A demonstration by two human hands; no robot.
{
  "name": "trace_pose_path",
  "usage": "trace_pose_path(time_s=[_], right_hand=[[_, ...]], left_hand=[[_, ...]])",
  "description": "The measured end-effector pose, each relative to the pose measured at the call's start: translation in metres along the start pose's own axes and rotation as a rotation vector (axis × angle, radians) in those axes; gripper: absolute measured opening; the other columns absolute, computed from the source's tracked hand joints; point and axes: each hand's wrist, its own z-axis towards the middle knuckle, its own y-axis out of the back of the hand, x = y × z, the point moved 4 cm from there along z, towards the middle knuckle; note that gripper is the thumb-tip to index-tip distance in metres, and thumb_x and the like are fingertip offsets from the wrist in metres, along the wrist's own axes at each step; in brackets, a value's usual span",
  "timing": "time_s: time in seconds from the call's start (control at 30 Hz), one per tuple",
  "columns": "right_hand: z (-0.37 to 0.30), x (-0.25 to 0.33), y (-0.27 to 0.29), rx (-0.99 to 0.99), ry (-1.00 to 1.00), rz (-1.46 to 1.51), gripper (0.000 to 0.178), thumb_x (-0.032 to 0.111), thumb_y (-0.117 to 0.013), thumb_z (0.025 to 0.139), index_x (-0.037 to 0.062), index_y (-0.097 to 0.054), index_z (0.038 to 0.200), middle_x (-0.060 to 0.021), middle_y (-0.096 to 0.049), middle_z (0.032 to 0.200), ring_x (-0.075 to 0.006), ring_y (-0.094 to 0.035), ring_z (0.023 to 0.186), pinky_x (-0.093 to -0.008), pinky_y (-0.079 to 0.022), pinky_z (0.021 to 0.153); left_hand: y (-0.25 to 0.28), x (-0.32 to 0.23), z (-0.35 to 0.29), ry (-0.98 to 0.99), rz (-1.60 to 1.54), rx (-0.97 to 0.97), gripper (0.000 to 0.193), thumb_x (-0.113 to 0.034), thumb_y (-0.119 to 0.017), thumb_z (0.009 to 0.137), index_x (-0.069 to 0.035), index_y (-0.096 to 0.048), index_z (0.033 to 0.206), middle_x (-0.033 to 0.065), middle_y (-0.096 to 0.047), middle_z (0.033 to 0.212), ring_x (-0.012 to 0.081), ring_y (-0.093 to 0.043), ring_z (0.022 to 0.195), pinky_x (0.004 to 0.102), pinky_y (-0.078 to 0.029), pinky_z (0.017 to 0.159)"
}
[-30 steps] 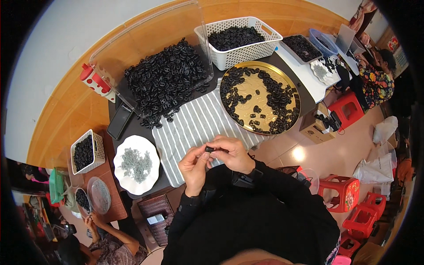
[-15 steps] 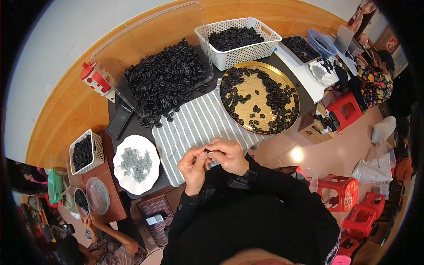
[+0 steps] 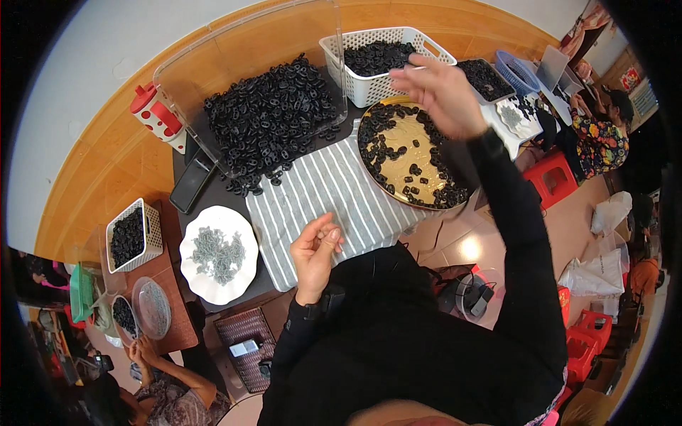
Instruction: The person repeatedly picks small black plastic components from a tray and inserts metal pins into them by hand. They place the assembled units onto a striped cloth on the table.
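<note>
Head view, the only one I have. Entries:

Right hand (image 3: pixel 445 96): raised above the back of the gold tray (image 3: pixel 405 142) and before the white lattice basket (image 3: pixel 369 91); fingers extended and spread, slightly blurred; I see nothing in its grasp.

Left hand (image 3: pixel 315 248): above the striped cloth (image 3: pixel 305 188), fingers half curled, thumb near the fingertips; I cannot tell whether a piece is pinched there.

Black pieces (image 3: pixel 270 121): small, two-holed, heaped in the clear bin (image 3: pixel 245 32) and spilling over its front edge onto the cloth; more inside the basket, others scattered on the tray, mostly around its margin.

Grey pieces (image 3: pixel 217 255): small, piled on the white scalloped plate (image 3: pixel 193 273), left of the cloth.

Handling, my estimate: black pieces light, stiff, probably plastic, somewhat slick; best taken one at a time across the outer edges with thumb and forefinger, keeping the holes free. Loose ones on the bare tray should slide easily. Grey pieces look lighter and finer, likely to cling together; I would lift them by fingertip.
</note>
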Motion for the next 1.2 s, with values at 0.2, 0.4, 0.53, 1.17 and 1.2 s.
trace_pose_path(time_s=[0.2,0.4,0.53,1.17,1.2], right_hand=[[0.017,-0.054,0.053,0.165,-0.273,-0.608,0.033,0.005,-0.064,0.086,-0.0049,-0.060,0.117,-0.0112,-0.068,0.094,-0.0174,-0.064,0.077,-0.0264,-0.051,0.065],[0.014,-0.100,0.051,0.525,0.000,-1.397,0.030,0.014,-0.072,0.072,0.0019,-0.069,0.098,-0.0166,-0.068,0.084,-0.0288,-0.067,0.081,-0.0371,-0.053,0.072],[0.014,-0.124,0.028,0.678,0.131,-1.316,0.022,0.011,-0.076,0.072,-0.0009,-0.065,0.087,-0.0118,-0.063,0.073,-0.0210,-0.062,0.068,-0.0330,-0.048,0.062],[-0.057,-0.089,0.033,0.606,-0.072,-0.913,0.008,-0.004,-0.060,0.078,-0.0030,-0.062,0.086,-0.0069,-0.064,0.074,-0.0144,-0.061,0.071,-0.0292,-0.048,0.064],[-0.069,-0.084,0.016,0.627,0.066,-0.857,0.007,-0.001,-0.061,0.075,-0.0016,-0.064,0.081,-0.0139,-0.062,0.072,-0.0238,-0.062,0.068,-0.0333,-0.047,0.062]], left_hand=[[-0.002,0.001,-0.002,-0.012,0.053,0.008,0.030,0.002,-0.061,0.091,0.000,-0.062,0.121,0.0045,-0.062,0.095,0.0097,-0.059,0.076,0.0215,-0.047,0.061],[-0.008,-0.004,-0.001,-0.017,0.139,0.055,0.028,0.003,-0.062,0.090,0.000,-0.063,0.118,0.0033,-0.057,0.094,0.0082,-0.056,0.077,0.0205,-0.047,0.062],[-0.010,-0.005,-0.001,-0.010,0.185,0.068,0.027,0.002,-0.062,0.090,0.000,-0.063,0.117,0.0029,-0.057,0.093,0.0075,-0.056,0.075,0.0200,-0.046,0.061],[0.004,-0.013,-0.005,-0.012,0.063,-0.199,0.022,0.000,-0.062,0.091,0.004,-0.065,0.113,0.0040,-0.062,0.085,0.0120,-0.061,0.074,0.0227,-0.047,0.059],[0.008,-0.019,-0.007,-0.045,0.099,-0.234,0.022,0.000,-0.062,0.091,0.004,-0.065,0.113,0.0040,-0.062,0.085,0.0121,-0.061,0.074,0.0227,-0.047,0.059]])
